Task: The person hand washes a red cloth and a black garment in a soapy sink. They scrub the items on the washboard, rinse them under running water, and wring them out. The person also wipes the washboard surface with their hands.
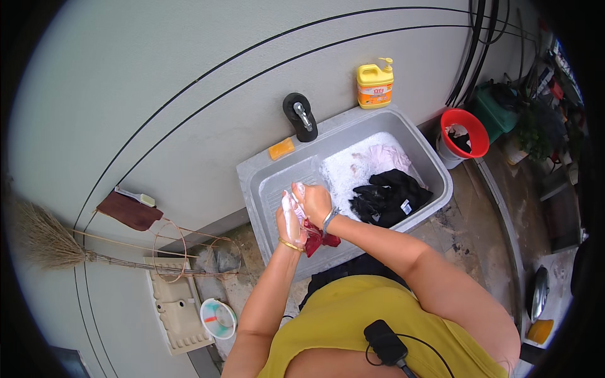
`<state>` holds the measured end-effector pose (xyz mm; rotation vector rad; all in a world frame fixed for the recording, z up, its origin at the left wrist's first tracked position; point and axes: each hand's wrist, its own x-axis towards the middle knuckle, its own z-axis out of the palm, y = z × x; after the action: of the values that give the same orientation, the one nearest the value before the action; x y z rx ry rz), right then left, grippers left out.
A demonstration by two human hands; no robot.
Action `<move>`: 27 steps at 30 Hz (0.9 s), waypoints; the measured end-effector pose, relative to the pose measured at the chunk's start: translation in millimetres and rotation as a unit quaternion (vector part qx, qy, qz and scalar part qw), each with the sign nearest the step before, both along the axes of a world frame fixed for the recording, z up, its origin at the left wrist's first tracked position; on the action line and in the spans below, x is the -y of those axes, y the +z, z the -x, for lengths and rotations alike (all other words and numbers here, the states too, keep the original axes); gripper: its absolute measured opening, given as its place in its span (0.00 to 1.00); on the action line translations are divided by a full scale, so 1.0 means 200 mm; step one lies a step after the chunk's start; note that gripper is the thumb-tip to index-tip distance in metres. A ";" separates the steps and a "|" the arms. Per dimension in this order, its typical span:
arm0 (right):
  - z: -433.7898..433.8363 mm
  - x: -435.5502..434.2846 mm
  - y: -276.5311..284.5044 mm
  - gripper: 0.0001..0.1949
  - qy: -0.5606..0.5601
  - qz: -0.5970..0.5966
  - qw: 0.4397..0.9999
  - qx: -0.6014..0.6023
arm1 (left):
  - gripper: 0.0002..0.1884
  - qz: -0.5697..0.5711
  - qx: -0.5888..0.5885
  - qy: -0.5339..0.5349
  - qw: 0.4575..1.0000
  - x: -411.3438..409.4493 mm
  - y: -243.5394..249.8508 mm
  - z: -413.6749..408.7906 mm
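Over the ribbed left part of the grey laundry sink (246, 182), my left hand (289, 222) and my right hand (312, 201) are close together, both closed on a soapy cloth (309, 231) with pale pink and dark red parts. White suds cover my left hand's fingers. In the basin's right part, a black garment (392, 196) with a white tag lies beside a pale pink cloth (390, 158) in foamy water (342, 165). A yellow-orange soap bar (281, 149) rests on the back rim, left of the black and chrome faucet (302, 118).
A yellow pump jug (375, 87) stands on the sink's back right corner. Right of the sink, a red basin (465, 127) sits on a pale bucket. To the left are a brush (137, 196) on a brown cloth (127, 211), a twig broom (52, 241) and a white bucket (218, 319).
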<state>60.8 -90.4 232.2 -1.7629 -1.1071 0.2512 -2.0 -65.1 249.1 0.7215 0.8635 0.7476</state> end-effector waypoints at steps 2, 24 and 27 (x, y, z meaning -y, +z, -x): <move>0.21 0.04 0.09 0.19 0.043 -0.108 0.993 0.034 | 0.16 -0.045 0.306 -0.172 0.935 -0.33 -0.38 0.23; -0.13 -0.04 0.03 0.22 0.003 0.078 0.994 0.078 | 0.22 -0.039 0.012 0.048 0.998 0.01 0.09 -0.03; 0.21 0.07 0.08 0.17 0.053 -0.184 0.976 0.107 | 0.19 -0.025 0.196 -0.091 0.976 -0.23 -0.15 0.18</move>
<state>19.3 -105.3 248.2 -1.4253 -1.3105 -0.0808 -37.3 -19.2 219.3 0.6585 0.4145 0.7174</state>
